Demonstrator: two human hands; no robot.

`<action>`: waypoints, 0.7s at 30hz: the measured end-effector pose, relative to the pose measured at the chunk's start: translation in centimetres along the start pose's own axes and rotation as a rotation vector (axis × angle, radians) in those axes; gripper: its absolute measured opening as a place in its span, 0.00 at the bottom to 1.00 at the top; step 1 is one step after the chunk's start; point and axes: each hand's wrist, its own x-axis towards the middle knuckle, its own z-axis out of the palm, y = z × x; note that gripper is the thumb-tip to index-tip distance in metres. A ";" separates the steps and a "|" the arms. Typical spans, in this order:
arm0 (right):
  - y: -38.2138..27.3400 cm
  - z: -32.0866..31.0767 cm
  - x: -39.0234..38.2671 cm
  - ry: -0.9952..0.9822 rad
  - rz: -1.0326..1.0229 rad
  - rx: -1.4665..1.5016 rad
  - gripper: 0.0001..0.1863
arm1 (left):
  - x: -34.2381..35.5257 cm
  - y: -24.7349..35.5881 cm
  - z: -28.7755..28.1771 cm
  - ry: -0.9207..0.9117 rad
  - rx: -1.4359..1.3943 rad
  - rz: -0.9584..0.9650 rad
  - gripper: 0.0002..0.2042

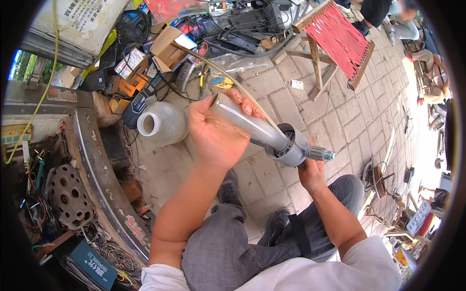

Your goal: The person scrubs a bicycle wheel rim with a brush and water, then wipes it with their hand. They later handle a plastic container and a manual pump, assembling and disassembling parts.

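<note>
My left hand [216, 136] is wrapped round a translucent whitish plastic tube [255, 125], whose round end points up and left. The tube's lower end sits in a grey plastic collar [285, 156]. From the collar's right side sticks out a ribbed grey fitting [320, 153] with a bluish tip. My right hand [312, 174] grips this grey part from below; its fingers are partly hidden behind it. A long thin brownish rod or hose [221, 69] runs from the upper left down to the collar. Left of my left hand stands a cloudy plastic jug [165, 123], its round mouth uncovered.
A wooden folding stool [337, 41] with red webbing stands on the paving. Far left, a worn metal-edged bench [94, 160] holds a perforated metal disc [71, 196]. Boxes, cables and a yellow tool [221, 81] crowd the upper left. Other people [405, 26] sit at the upper right.
</note>
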 end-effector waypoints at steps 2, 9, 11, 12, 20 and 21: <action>0.0 -0.9 -0.6 -0.063 -0.018 -0.058 0.19 | 0.4 0.2 0.0 -0.006 0.007 -0.027 0.16; -1.2 -0.8 -2.6 -0.052 0.058 0.013 0.14 | 1.7 0.2 0.9 0.042 -0.023 0.023 0.14; -1.5 -1.2 -2.9 -0.031 0.049 0.017 0.14 | 1.7 0.1 1.7 0.136 0.015 0.040 0.13; -1.6 -1.4 -3.1 -0.026 0.046 0.020 0.14 | 1.7 0.3 1.7 0.128 0.016 0.043 0.13; -2.4 -3.8 -4.2 -0.012 -0.011 0.115 0.21 | 1.3 2.5 1.2 0.170 -0.038 0.073 0.11; -2.5 -3.2 -4.2 0.009 -0.036 0.042 0.21 | 1.4 2.4 1.0 0.158 -0.059 0.060 0.12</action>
